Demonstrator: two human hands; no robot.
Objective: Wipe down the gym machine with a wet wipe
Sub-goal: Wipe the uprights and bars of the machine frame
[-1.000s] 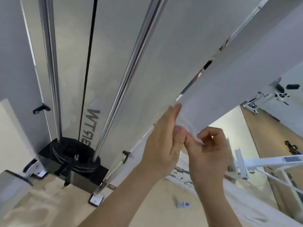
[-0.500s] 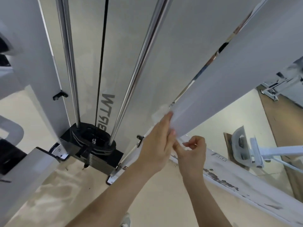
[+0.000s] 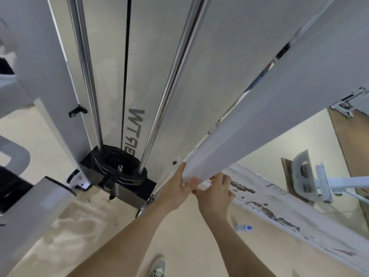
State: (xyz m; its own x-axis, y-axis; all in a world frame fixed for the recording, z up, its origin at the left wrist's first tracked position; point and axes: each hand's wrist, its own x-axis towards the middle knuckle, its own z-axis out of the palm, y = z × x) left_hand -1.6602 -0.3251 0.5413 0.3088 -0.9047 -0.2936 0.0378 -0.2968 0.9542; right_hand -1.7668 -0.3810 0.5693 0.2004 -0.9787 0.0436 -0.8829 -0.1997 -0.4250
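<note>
Both hands, left hand point(image 3: 177, 188) and right hand point(image 3: 214, 191), clasp the lower end of the white metal upright post point(image 3: 259, 124), right of the black weight stack point(image 3: 119, 172).

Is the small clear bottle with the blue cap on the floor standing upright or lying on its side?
Lying on its side. The small clear bottle with the blue cap rests lengthwise on the beige floor, its cap pointing sideways to the right.

Small bottle point(image 3: 243, 228) and a shoe point(image 3: 158, 265) on floor point(image 3: 79, 226)
</note>
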